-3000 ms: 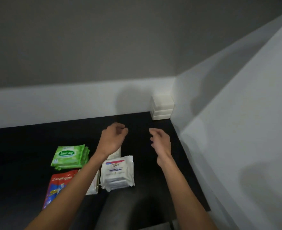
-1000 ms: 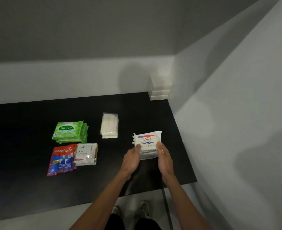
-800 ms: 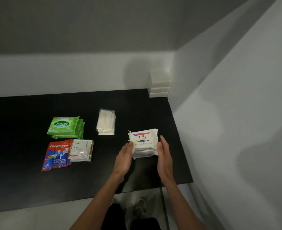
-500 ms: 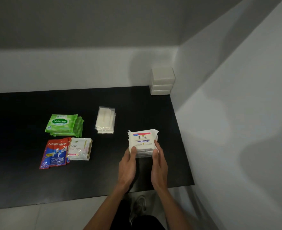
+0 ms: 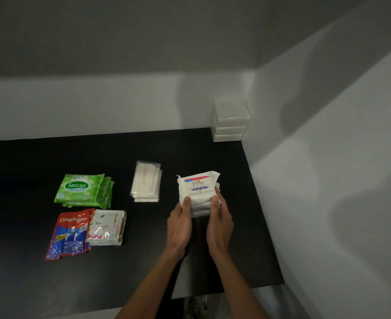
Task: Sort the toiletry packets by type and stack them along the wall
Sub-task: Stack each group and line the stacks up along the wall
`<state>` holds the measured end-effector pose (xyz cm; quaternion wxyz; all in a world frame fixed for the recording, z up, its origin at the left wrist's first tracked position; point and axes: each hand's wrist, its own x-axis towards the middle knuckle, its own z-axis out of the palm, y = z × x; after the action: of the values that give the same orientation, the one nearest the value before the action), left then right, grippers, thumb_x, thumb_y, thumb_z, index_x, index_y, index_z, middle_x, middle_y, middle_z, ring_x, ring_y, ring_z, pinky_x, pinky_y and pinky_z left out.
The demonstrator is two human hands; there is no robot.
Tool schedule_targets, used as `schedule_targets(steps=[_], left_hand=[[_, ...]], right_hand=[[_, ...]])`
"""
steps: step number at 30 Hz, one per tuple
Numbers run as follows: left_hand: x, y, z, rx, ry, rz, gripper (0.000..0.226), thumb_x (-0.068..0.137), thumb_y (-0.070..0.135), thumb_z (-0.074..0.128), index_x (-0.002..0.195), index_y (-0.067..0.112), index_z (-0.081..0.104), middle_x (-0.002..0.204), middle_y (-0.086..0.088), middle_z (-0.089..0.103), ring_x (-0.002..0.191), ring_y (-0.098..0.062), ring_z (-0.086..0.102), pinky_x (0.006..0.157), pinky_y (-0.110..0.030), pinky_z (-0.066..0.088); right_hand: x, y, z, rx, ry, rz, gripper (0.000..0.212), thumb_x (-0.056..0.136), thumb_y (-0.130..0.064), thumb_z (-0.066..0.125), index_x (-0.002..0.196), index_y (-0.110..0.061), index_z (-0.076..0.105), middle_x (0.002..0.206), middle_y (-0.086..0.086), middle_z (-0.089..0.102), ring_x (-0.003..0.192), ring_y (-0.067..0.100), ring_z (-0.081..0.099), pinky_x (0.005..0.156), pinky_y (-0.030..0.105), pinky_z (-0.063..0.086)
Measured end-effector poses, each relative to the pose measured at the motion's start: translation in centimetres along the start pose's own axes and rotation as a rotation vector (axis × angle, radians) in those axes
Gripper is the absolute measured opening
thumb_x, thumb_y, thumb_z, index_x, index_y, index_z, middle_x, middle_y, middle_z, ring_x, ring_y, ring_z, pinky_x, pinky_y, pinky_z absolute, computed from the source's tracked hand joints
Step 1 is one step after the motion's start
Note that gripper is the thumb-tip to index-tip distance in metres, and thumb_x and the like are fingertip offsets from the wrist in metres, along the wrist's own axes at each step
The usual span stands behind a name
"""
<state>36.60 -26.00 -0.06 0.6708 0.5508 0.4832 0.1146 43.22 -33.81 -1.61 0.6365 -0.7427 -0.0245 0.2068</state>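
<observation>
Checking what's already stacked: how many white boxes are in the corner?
3, in one stack where the walls meet: top box, middle box, bottom box on the black mat. More may hide behind.

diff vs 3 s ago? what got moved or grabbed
Both hands were empty then. Now the left hand and right hand grip the near end of the white Dove soap stack, which has moved right, away from the other piles. Unchanged: Sanicare wipes, Colgate sachets, Dove sachets, clear packets, and white boxes in the corner.
</observation>
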Motion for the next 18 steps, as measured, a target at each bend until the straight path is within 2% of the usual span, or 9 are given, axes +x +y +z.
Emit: schedule_targets(steps=[7,11,13,16,18], left_hand=[[6.6,3.7,0.3,-0.023,0.021,0.055,0.021,0.109,0.053,0.045,0.109,0.045,0.065,0.117,0.007,0.075,0.113,-0.014,0.070,0.109,-0.048,0.054],[10.0,5.7,0.7,-0.068,0.035,0.074,0.029,0.108,0.051,0.047,0.122,0.035,0.067,0.116,0.004,0.076,0.110,-0.016,0.072,0.107,-0.048,0.055],[11.4,6.7,1.0,-0.068,0.057,0.081,0.037,0.109,0.050,0.047,0.131,0.028,0.066,0.119,0.002,0.075,0.112,-0.017,0.070,0.108,-0.047,0.054],[13.5,8.1,1.2,-0.057,0.073,0.099,0.045,0.109,0.050,0.045,0.138,0.022,0.065,0.127,-0.003,0.072,0.116,-0.021,0.067,0.109,-0.047,0.052],[15.0,8.9,1.3,-0.055,0.076,0.113,0.048,0.108,0.053,0.045,0.136,0.022,0.067,0.124,-0.003,0.073,0.113,-0.020,0.069,0.108,-0.047,0.053]], right_hand=[[5.4,-2.0,3.9,0.011,0.027,-0.022,0.039,0.112,-0.045,0.048,0.149,-0.037,0.057,0.123,-0.021,0.069,0.108,-0.018,0.063,0.078,0.002,0.050],[8.5,-3.0,6.0,0.014,0.040,-0.020,0.036,0.110,-0.049,0.049,0.145,-0.044,0.057,0.115,-0.029,0.067,0.107,-0.009,0.067,0.084,0.013,0.055],[10.0,-3.5,6.9,0.021,0.029,-0.003,0.033,0.109,-0.052,0.050,0.142,-0.051,0.055,0.116,-0.032,0.063,0.107,-0.009,0.062,0.091,0.017,0.049],[12.1,-4.2,8.2,0.005,0.031,0.000,0.042,0.108,-0.058,0.049,0.148,-0.047,0.054,0.132,-0.021,0.061,0.119,-0.001,0.054,0.099,0.027,0.044],[13.4,-4.6,8.9,0.011,0.040,0.006,0.047,0.107,-0.060,0.050,0.150,-0.042,0.055,0.140,-0.012,0.062,0.122,0.004,0.052,0.102,0.029,0.042]])
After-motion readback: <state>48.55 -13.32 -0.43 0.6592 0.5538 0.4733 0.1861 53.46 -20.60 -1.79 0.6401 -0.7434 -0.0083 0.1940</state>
